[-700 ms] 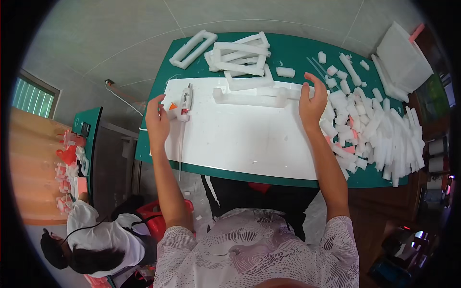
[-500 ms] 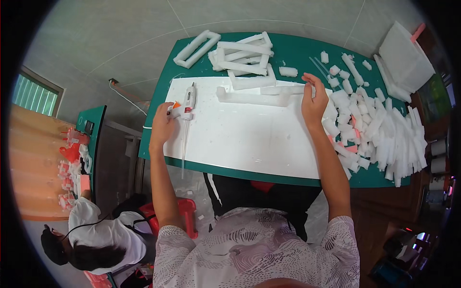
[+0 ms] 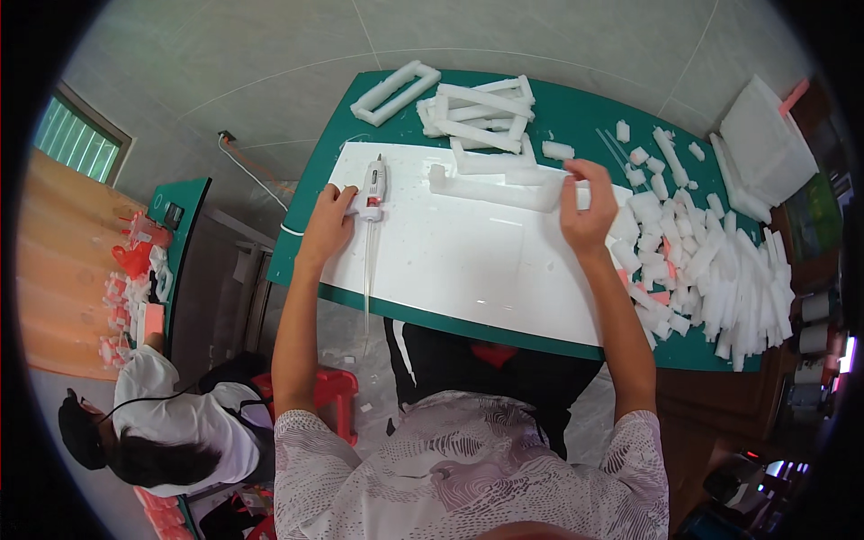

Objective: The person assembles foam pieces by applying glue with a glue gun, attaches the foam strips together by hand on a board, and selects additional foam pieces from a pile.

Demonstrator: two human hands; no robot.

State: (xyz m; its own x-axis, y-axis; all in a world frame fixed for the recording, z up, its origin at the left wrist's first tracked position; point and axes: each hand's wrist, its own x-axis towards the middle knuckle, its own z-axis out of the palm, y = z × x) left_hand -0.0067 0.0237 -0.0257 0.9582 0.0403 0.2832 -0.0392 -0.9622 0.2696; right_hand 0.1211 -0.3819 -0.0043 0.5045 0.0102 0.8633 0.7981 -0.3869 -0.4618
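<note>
A white hot glue gun (image 3: 373, 191) lies on the white board (image 3: 450, 261), its nozzle pointing away from me and a long clear glue stick (image 3: 368, 270) trailing back over the table edge. My left hand (image 3: 329, 223) has its fingers curled on the gun's handle, partly hiding it. Right of the gun rests a U-shaped white foam piece (image 3: 490, 192) with short upturned ends. My right hand (image 3: 589, 211) is at its right end, thumb and forefinger bent close together against the foam. The exact contact is partly hidden by the fingers.
Finished-looking foam frames (image 3: 486, 108) lie stacked at the back of the green table (image 3: 315, 180). A heap of loose foam blocks and strips (image 3: 711, 270) covers the right side. Thick foam sheets (image 3: 765, 148) stand at the far right. A person (image 3: 171, 423) sits at lower left beside a red stool (image 3: 333, 396).
The whole view has shifted slightly. My right hand has moved left to the foam piece's end, its fingers bending in. My left hand stays at the glue gun's handle.
</note>
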